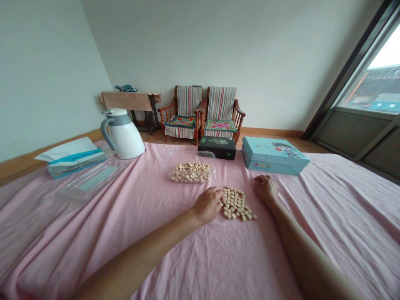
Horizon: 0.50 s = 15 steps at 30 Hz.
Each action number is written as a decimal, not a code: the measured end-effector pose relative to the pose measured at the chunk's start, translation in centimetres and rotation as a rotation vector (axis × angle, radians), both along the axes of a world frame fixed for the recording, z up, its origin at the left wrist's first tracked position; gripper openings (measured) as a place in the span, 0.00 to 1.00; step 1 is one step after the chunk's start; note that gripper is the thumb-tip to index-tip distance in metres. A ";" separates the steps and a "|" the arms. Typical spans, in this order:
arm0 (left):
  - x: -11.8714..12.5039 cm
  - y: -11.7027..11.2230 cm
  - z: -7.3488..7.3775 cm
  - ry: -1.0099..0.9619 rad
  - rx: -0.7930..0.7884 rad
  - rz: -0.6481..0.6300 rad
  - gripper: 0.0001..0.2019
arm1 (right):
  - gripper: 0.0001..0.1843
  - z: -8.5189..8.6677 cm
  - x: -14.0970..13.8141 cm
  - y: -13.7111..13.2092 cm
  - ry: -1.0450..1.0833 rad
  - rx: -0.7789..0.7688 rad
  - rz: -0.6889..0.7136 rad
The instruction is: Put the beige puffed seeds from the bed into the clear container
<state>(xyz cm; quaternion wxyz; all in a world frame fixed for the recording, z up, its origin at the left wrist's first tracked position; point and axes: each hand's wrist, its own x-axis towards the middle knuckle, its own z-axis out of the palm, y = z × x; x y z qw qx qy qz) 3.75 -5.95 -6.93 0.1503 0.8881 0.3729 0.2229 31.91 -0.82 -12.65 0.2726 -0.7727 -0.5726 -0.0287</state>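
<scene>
Small round beige pieces (235, 203) lie close together on the pink cloth, mostly in rough rows, with a few looser ones at the near right. My left hand (208, 205) rests at their left edge with its fingers curled, its fingertips touching or very near the closest pieces. Whatever those fingers hold, if anything, is hidden. To the right of the pieces, my right hand (266, 188) lies on the cloth, apart from them, fingers bent and drawn together. Behind my left hand stands a clear plastic container (168, 160) filled with more of these pieces (190, 171).
A black box (217, 146) and a light-blue box (275, 155) stand at the far edge. On the left are a white-and-grey jug (126, 135), a tissue pack (75, 157) and a clear plastic lid (93, 179). Two wooden armchairs (220, 102) stand beyond the pink cloth (150, 200).
</scene>
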 end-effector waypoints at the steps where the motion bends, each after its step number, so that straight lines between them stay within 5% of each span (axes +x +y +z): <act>1: -0.1 0.1 0.2 -0.007 -0.012 -0.012 0.06 | 0.15 0.0 0.0 0.0 0.001 -0.001 -0.001; 5: -1.0 1.4 2.5 -0.069 0.042 0.018 0.05 | 0.15 -0.1 -0.1 0.0 0.009 -0.005 -0.014; 11: -3.0 3.9 7.5 -0.205 0.402 0.364 0.06 | 0.15 0.1 -0.2 -0.1 0.017 -0.004 -0.014; 15: -2.1 2.8 6.6 -0.111 0.387 0.217 0.05 | 0.15 0.1 -0.2 -0.1 0.019 -0.003 -0.007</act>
